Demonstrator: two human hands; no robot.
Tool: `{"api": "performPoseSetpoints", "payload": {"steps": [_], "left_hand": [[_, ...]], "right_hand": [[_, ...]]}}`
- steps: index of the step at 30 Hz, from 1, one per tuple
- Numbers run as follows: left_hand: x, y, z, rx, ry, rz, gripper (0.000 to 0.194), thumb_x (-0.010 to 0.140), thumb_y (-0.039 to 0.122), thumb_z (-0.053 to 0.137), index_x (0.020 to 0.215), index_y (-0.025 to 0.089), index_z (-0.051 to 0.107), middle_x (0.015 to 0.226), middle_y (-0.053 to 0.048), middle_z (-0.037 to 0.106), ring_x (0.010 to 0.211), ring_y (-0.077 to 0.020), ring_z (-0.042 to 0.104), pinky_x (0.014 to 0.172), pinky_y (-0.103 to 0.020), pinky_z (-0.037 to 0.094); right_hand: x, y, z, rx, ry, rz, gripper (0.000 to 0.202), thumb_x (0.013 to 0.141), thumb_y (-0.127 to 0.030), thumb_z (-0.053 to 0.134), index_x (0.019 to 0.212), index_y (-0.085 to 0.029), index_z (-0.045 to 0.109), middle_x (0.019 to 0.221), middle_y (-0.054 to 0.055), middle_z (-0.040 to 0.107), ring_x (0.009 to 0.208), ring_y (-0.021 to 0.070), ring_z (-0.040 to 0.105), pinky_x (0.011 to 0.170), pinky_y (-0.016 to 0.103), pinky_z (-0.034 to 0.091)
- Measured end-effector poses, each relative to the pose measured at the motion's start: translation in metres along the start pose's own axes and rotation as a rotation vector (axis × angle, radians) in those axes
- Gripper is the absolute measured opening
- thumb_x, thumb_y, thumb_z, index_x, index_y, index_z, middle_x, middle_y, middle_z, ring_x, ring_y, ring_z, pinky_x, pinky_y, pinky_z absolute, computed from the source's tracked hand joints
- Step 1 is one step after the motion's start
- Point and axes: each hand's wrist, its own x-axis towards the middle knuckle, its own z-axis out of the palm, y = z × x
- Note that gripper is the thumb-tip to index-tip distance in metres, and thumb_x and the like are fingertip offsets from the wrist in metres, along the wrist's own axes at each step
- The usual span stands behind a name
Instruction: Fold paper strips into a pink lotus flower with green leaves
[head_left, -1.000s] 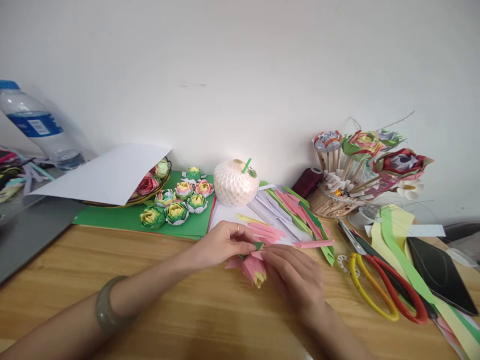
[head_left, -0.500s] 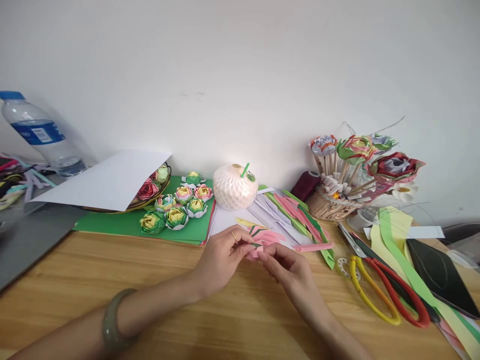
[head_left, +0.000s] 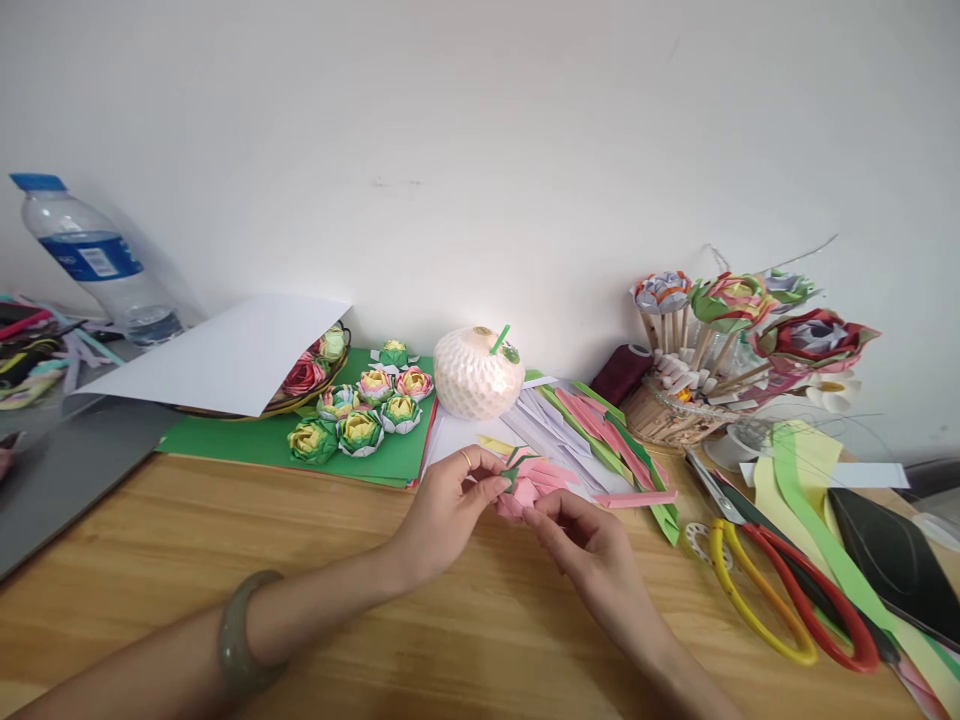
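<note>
Both hands meet over the table around a small pink folded-paper piece (head_left: pixel 514 503) with dark green thin strips at its upper left. My left hand (head_left: pixel 455 510) pinches it by the green part, a ring on one finger. From the other side, thumb and fingers of my right hand (head_left: pixel 581 540) close on its pink lower right edge. Just behind lie pink folded strips (head_left: pixel 551 472). Farther back, lilac folded strips (head_left: pixel 551 425) and green ones (head_left: pixel 664 522) rest on white paper. The fingers hide part of the piece.
Finished paper flowers (head_left: pixel 360 430) sit on green sheets (head_left: pixel 225 450) at left. A white textured ball ornament (head_left: pixel 480 375) stands at the back. Scissors (head_left: pixel 799 585) lie at right, near a basket (head_left: pixel 667 415) of paper flowers on sticks. A water bottle (head_left: pixel 94 260) leans at far left.
The pink and green piece shows more between my fingers, its green strips now sticking up. Both hands keep their hold; the whole view has shifted slightly.
</note>
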Motion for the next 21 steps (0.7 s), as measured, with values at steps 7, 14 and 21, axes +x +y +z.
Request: {"api": "performPoseSetpoints", "payload": {"steps": [7,14,21], "left_hand": [[0.002,-0.001,-0.001,-0.021,0.057,-0.024,0.008,0.077,0.022,0.054,0.077,0.015,0.058,0.073,-0.001,0.063,0.065,-0.0119,0.056,0.065,-0.024,0.044],[0.007,0.0,-0.005,-0.123,-0.062,-0.022,0.012,0.076,0.026,0.057,0.079,0.014,0.059,0.074,-0.002,0.062,0.067,-0.0123,0.056,0.066,-0.025,0.043],[0.012,-0.002,-0.008,-0.366,-0.076,-0.181,0.026,0.068,0.038,0.066,0.072,0.015,0.055,0.068,0.002,0.055,0.062,-0.0095,0.051,0.058,-0.021,0.042]], "right_hand": [[-0.001,0.002,0.001,-0.017,0.019,-0.053,0.032,0.079,-0.042,0.054,0.058,-0.018,0.048,0.052,-0.005,0.037,0.045,0.008,0.031,0.04,0.021,0.024],[0.0,-0.001,0.0,0.035,0.031,-0.007,0.034,0.076,-0.045,0.055,0.056,-0.018,0.047,0.051,-0.005,0.036,0.046,0.0084,0.03,0.041,0.022,0.024],[-0.002,0.003,-0.008,0.059,0.122,-0.086,0.028,0.078,-0.038,0.056,0.059,-0.018,0.052,0.051,-0.004,0.041,0.046,0.0089,0.035,0.043,0.021,0.03]]}}
